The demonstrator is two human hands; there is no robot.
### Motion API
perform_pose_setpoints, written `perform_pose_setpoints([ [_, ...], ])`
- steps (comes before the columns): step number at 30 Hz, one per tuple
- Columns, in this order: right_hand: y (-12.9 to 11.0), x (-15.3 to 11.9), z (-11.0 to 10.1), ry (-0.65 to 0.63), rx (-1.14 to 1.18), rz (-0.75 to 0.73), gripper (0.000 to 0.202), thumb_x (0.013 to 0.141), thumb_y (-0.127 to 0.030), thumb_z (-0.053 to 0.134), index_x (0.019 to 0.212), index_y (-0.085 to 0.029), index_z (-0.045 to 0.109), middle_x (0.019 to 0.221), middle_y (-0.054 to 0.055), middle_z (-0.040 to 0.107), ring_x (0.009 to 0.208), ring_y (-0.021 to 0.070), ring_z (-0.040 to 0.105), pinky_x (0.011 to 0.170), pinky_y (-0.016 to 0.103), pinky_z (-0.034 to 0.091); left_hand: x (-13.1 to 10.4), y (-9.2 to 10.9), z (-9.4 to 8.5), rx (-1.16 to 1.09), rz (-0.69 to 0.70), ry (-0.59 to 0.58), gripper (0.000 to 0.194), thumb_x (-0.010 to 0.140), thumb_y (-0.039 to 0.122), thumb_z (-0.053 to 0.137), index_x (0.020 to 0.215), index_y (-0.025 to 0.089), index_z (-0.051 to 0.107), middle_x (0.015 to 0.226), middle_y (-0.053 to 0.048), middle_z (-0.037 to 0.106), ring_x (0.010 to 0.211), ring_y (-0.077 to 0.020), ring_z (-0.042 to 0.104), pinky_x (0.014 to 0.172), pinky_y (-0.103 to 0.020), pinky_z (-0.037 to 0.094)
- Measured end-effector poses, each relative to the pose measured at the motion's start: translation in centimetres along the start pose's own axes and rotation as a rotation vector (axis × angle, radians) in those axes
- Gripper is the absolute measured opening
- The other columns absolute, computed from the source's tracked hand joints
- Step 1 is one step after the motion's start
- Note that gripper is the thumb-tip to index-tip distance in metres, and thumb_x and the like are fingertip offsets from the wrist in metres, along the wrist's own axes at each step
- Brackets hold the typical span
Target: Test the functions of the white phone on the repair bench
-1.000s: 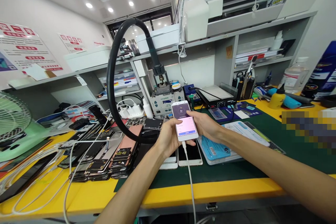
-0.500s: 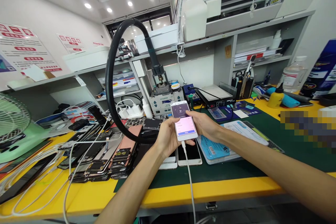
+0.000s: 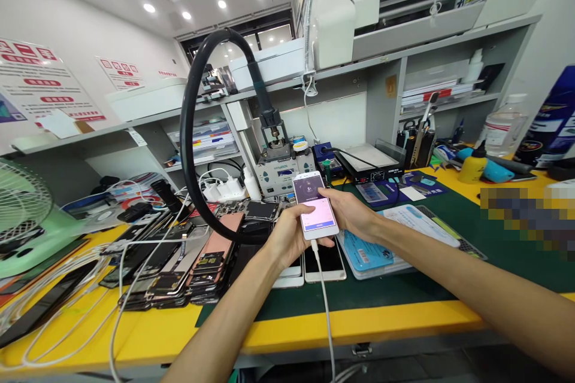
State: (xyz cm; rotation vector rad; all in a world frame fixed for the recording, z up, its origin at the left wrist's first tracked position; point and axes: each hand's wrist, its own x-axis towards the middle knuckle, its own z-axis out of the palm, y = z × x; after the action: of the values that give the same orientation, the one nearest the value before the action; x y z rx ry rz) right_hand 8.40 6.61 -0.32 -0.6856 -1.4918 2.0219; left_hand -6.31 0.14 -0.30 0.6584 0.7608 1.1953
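Note:
A white smartphone [image 3: 320, 218] with a lit screen is held up between both hands above the bench. My left hand [image 3: 286, 233] grips its left side, the thumb resting on the lower part of the screen. On the right side, my right hand [image 3: 348, 210] is closed around the edge, its thumb at the screen's upper right. A white charging cable [image 3: 324, 299] is plugged into the bottom of the phone and hangs over the bench's front edge. Beneath the hands lies another phone [image 3: 327, 264] with a dark screen.
Stacked phone parts [image 3: 209, 269] and tangled white cables [image 3: 54, 311] cover the left. A black hose [image 3: 187, 131] arches up from the hot-air station [image 3: 281, 176]. Blue-and-white packages [image 3: 366, 254] lie on the green mat [image 3: 404, 287] at right. A green fan [image 3: 27, 221] stands far left.
My left thumb has moved right and slightly down across the phone's screen. The phone is still in both hands, with the cable plugged in.

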Motion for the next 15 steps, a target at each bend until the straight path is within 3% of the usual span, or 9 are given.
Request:
perform_pose_setpoints([
  [7, -0.03, -0.16, -0.05, -0.012, 0.000, -0.004, 0.046, 0.099, -0.051, 0.041, 0.108, -0.015, 0.067, 0.094, 0.012, 0.074, 0.077, 0.0222, 0.068, 0.058, 0.029, 0.055, -0.23, 0.33, 0.23, -0.064, 0.018, -0.079, 0.045, 0.093, 0.032, 0.047, 0.130, 0.009, 0.053, 0.098, -0.018, 0.071, 0.077, -0.0306, 0.072, 0.054, -0.044, 0.062],
  [15, 0.15, -0.03, -0.10, -0.017, 0.003, 0.006, 0.046, 0.098, -0.051, 0.042, 0.109, -0.015, 0.068, 0.094, 0.011, 0.074, 0.078, 0.0231, 0.069, 0.059, 0.029, 0.055, -0.09, 0.06, -0.05, 0.017, 0.028, -0.036, 0.041, 0.087, 0.021, 0.052, 0.125, 0.005, 0.054, 0.092, -0.018, 0.072, 0.073, -0.0300, 0.072, 0.052, -0.041, 0.062],
])
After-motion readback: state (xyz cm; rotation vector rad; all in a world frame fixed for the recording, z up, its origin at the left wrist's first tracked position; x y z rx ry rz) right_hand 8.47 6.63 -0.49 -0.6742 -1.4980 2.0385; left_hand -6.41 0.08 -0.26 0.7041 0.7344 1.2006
